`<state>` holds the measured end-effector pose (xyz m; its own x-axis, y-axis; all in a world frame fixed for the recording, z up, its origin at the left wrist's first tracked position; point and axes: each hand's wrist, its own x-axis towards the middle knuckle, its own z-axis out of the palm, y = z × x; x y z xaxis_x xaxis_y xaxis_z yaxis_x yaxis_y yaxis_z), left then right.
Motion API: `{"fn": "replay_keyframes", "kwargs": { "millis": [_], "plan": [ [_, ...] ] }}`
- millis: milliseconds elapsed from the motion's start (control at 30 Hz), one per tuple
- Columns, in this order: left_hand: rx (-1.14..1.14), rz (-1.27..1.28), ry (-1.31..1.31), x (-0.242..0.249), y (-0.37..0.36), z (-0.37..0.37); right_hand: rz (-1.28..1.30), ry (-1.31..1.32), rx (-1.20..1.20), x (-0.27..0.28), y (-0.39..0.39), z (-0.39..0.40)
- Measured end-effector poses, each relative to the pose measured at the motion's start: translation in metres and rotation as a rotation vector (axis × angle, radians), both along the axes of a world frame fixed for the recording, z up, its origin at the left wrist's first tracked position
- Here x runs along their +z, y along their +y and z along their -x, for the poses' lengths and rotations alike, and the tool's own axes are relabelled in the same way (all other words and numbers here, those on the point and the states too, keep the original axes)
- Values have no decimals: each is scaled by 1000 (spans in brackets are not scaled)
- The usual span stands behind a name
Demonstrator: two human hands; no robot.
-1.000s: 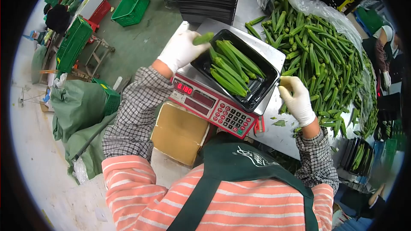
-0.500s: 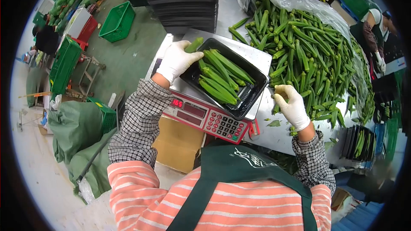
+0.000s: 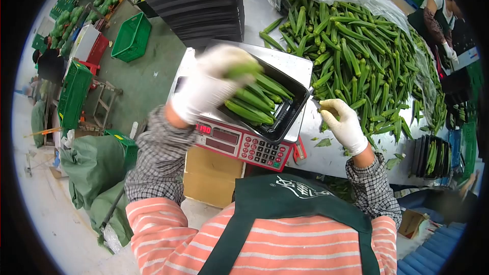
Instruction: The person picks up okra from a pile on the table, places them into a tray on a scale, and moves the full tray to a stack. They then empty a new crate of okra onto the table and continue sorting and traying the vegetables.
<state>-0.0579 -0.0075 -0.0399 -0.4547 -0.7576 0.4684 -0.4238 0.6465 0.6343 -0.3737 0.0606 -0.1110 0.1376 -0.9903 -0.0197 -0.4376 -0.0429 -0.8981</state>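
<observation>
- Nearest the camera, the person's green apron (image 3: pixel 285 198) lies over a striped orange top, with checked sleeves reaching forward on both sides of the weighing scale (image 3: pixel 244 142).
- The scale, taken here as the landmark, has its red keypad and lit display turned toward the person, probably so the reading can be seen while the tray is filled.
- A black tray (image 3: pixel 277 114) sits on the scale's metal platform, tilted slightly toward the right, with several okra pods lying lengthwise inside it.
- The left hand (image 3: pixel 206 86), in a white glove and blurred by motion, is over the left end of the tray; its fingers are closed around one okra pod (image 3: pixel 244 69), which sticks out past the fingertips above the pods already in the tray.
- The right hand (image 3: pixel 344 122), also gloved, is just right of the scale at the near edge of the loose okra; its fingers are curled in, but whether they pinch a pod cannot be told.
- Right of and beyond the scale, a big okra heap (image 3: pixel 356 51) is spread over the steel table on clear plastic sheeting, within easy reach of the right hand.
- Behind the scale stands a stack of empty black trays (image 3: pixel 198 0).
- Far left of the scale, on the floor, are green crates (image 3: pixel 130 35).
- At the far right, another person's gloved hand (image 3: pixel 448 51) works at the far side of the heap.
</observation>
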Motion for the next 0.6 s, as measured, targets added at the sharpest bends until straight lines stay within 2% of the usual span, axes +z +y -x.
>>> {"fn": "replay_keyframes", "kwargs": {
  "millis": [33,100,167,200,233,300,367,400,433,467,500,533,567,600],
  "plan": [
    [67,-38,134,11,-3,-14,-36,-19,-7,3,1,0],
    [355,-136,337,34,-6,-34,-93,-27,21,9,3,-3],
    [435,352,210,51,-24,-49,-127,-8,94,15,1,-14],
    [428,544,101,64,-34,-57,-241,-14,123,15,0,-18],
    [418,733,-12,79,-44,-65,-206,15,206,9,-1,-21],
    [550,888,-251,109,-59,-74,-389,-31,227,19,-3,-38],
    [550,906,-273,130,-78,-68,-431,-24,216,4,-6,-48],
    [535,772,-449,140,-89,-80,-456,-27,183,-1,-6,-53],
    [490,643,-485,138,-105,-90,-478,-31,145,-2,-5,-58],
    [439,522,-517,135,-122,-97,-497,-187,117,8,-3,-64],
    [377,408,-544,136,-135,-99,-374,-135,89,-25,-4,-60],
    [492,368,-716,143,-140,-91,-367,-174,50,-24,-2,-58],
    [391,342,-642,146,-136,-85,-360,-213,6,-22,0,-58],
    [444,312,-649,147,-143,-85,-436,-303,-41,-11,3,-56]
  ]
}}
